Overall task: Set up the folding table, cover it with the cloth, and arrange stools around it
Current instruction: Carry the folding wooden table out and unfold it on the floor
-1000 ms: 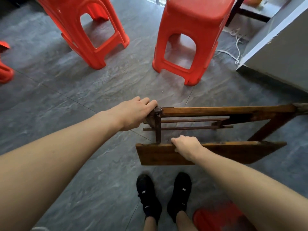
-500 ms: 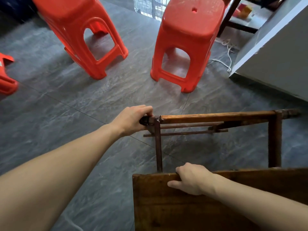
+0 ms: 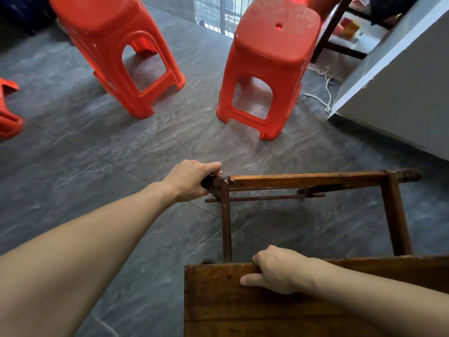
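Note:
A dark wooden folding table is half unfolded in front of me. Its top (image 3: 243, 310) fills the lower right, and its leg frame (image 3: 308, 177) swings out beyond it on two wooden legs. My left hand (image 3: 194, 178) grips the dark left end of the frame's far bar. My right hand (image 3: 277, 271) grips the far edge of the table top, fingers curled over it and thumb on the surface. Two red plastic stools (image 3: 116, 40) (image 3: 269, 64) stand on the floor beyond the table. No cloth is in view.
Part of another red stool (image 3: 7, 113) shows at the left edge. A grey cabinet or counter (image 3: 401, 88) stands at the right, with a white cable (image 3: 328, 93) on the grey tile floor beside it. A metal grille (image 3: 216, 13) is at the back.
The table top has tilted up toward me and now fills the lower right, hiding my feet. The leg frame has swung away from the top. Both hands keep their hold.

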{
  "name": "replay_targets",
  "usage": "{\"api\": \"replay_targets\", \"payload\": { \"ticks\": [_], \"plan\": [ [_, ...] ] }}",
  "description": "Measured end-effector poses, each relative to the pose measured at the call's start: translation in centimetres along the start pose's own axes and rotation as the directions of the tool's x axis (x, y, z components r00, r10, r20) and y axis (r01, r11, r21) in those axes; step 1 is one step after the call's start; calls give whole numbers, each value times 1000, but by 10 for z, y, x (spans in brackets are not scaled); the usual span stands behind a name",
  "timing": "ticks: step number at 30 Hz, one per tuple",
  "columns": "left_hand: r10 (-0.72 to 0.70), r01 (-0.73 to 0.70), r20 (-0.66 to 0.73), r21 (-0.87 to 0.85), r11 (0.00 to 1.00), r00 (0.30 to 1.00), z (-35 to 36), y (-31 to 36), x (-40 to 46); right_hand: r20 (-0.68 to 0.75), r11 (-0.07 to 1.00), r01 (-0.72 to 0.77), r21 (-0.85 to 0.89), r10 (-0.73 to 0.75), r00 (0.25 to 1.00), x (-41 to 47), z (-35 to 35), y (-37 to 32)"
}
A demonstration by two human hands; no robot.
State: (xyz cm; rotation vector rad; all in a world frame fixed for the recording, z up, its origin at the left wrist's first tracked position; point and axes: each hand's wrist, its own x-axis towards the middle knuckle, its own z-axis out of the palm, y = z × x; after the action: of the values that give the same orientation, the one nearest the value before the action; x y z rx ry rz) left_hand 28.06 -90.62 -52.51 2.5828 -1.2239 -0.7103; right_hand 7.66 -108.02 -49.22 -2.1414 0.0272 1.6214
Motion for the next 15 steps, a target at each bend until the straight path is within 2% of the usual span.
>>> {"api": "replay_targets", "payload": {
  "ticks": [5,8,12,15],
  "plan": [
    [20,-25,74,61,998,997,-10,10,-2,36,997,-18,-71,21,999,-8,-5,5],
    [23,-26,69,42,999,997,-10,19,-7,-2,996,-15,-93,15,1000,-26,-14,17],
    [-34,36,47,-51,998,998,10,28,-21,-185,958,-22,-287,-33,982,-50,-27,37],
    [-95,107,77,-166,980,992,23,38,-36,-344,886,-41,-461,-135,929,-61,-39,54]
  ]
}}
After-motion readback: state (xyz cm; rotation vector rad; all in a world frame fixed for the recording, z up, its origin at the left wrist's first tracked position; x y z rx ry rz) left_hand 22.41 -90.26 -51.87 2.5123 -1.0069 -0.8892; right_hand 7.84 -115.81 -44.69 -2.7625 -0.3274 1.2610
